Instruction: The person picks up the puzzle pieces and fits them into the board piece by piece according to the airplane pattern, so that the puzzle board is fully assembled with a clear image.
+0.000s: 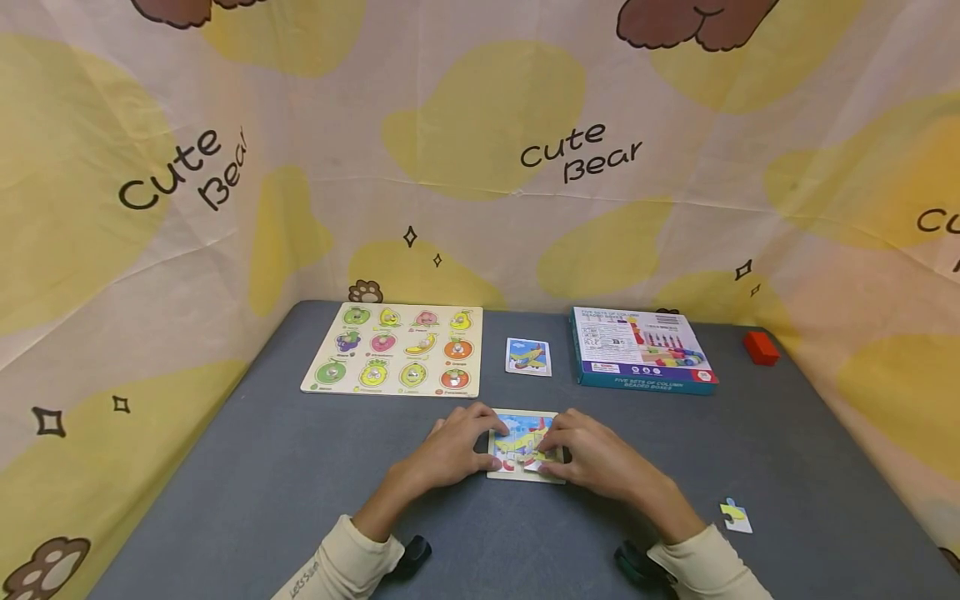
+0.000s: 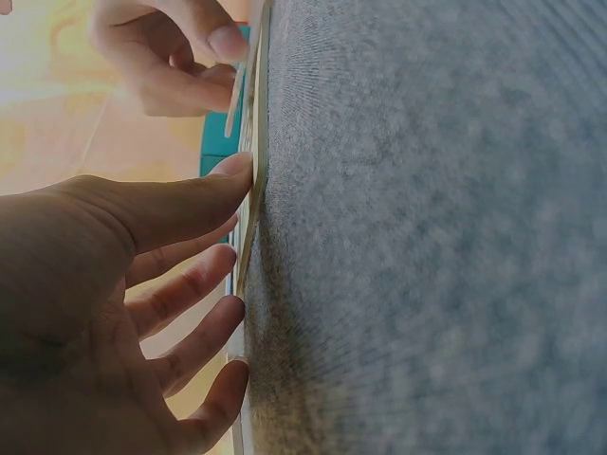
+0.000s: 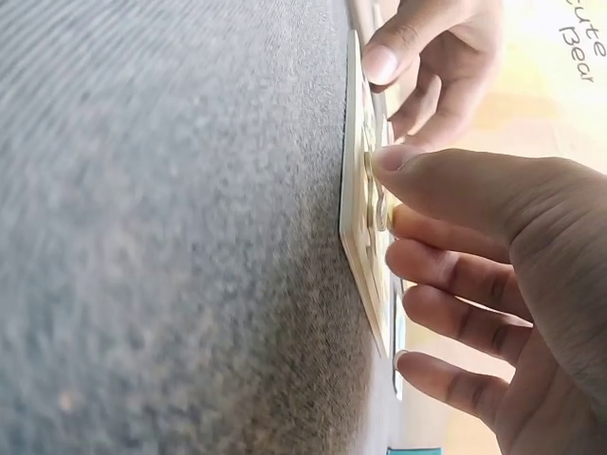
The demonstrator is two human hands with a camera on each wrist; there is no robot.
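A small jigsaw puzzle board [image 1: 525, 477] with an airplane picture lies on the grey table before me. My left hand [image 1: 453, 446] rests at its left side, thumb and fingertips touching the board, fingers spread and relaxed. Between the thumb and fingers of my right hand [image 1: 592, 454] is a jigsaw piece [image 1: 534, 466], tilted over the lower right part of the picture. The left wrist view shows this piece [image 2: 234, 102] raised at an angle from the board. In the right wrist view, the thumb and fingers partly hide the piece [image 3: 382, 210].
A loose jigsaw piece [image 1: 737, 516] lies at the right. Behind the board are a fruit picture board [image 1: 397, 358], an airplane card [image 1: 528, 357] and a flat beaded-toy box [image 1: 645, 350]. A red block [image 1: 761, 348] sits at the far right. A printed cloth [image 1: 480, 208] encloses the table.
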